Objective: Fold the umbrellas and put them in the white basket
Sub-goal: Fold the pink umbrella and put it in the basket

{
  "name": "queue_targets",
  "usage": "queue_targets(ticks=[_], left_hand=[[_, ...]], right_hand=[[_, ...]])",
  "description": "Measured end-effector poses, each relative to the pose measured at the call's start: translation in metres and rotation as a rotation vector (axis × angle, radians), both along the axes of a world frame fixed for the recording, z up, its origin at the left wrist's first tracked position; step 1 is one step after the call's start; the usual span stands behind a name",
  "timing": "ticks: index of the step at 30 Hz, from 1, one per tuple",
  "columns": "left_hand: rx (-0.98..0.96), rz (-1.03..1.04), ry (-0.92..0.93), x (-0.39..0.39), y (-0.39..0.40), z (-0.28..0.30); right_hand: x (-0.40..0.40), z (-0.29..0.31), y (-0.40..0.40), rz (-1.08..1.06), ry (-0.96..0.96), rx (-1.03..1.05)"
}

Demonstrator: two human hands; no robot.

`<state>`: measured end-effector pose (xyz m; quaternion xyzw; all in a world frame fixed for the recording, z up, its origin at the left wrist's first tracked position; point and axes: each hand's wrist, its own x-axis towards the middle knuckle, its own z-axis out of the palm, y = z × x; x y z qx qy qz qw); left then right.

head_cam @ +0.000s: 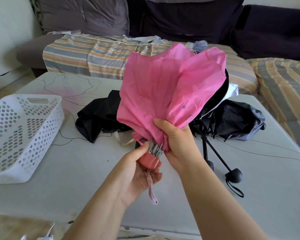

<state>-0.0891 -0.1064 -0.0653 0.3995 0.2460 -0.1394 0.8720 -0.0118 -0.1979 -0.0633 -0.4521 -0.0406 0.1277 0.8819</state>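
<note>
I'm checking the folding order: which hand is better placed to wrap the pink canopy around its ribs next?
Probably the right hand: it grips the pink umbrella at the canopy's base, while the left hand holds the handle.

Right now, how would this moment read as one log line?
left hand: holds pink umbrella handle | right hand: gathers canopy | white basket: empty | black umbrellas: unfolded on table

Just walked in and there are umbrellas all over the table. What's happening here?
A person is folding a pink umbrella above the table. The left hand grips its pink handle, and the right hand gathers the loose canopy near the ribs. It is collapsed but not yet wrapped. Black umbrellas lie unfolded on the table behind it. The white basket to the left has no umbrella in it.
</note>
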Motion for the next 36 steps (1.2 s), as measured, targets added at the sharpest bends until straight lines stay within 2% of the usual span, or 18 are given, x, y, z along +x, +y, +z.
queue_targets(ticks=[3, 7, 10, 14, 18, 23, 31, 36], left_hand=[[-0.05, -0.052, 0.008, -0.002, 0.003, 0.001], [0.007, 0.05, 0.003, -0.001, -0.002, -0.004], [0.034, 0.072, -0.025, -0.001, -0.007, -0.006], [0.037, -0.002, -0.11, -0.003, -0.004, -0.008], [0.232, -0.086, -0.167, -0.005, 0.003, -0.015], [0.555, -0.041, -0.289, -0.007, -0.004, -0.023], [0.651, 0.011, -0.421, -0.005, -0.005, -0.027], [0.674, -0.029, -0.444, -0.004, -0.002, -0.027]], right_hand=[[-0.002, 0.004, -0.003, 0.02, -0.025, -0.033], [-0.004, 0.004, 0.0, 0.028, -0.043, -0.075], [-0.002, 0.002, 0.003, -0.054, -0.019, -0.078], [0.003, 0.0, -0.001, -0.137, 0.034, -0.067], [0.008, -0.001, -0.007, -0.164, 0.033, -0.07], [0.006, -0.003, -0.003, -0.212, -0.031, -0.118], [0.004, -0.006, -0.003, -0.19, -0.062, -0.135], [0.001, -0.008, -0.002, -0.148, -0.04, -0.13]])
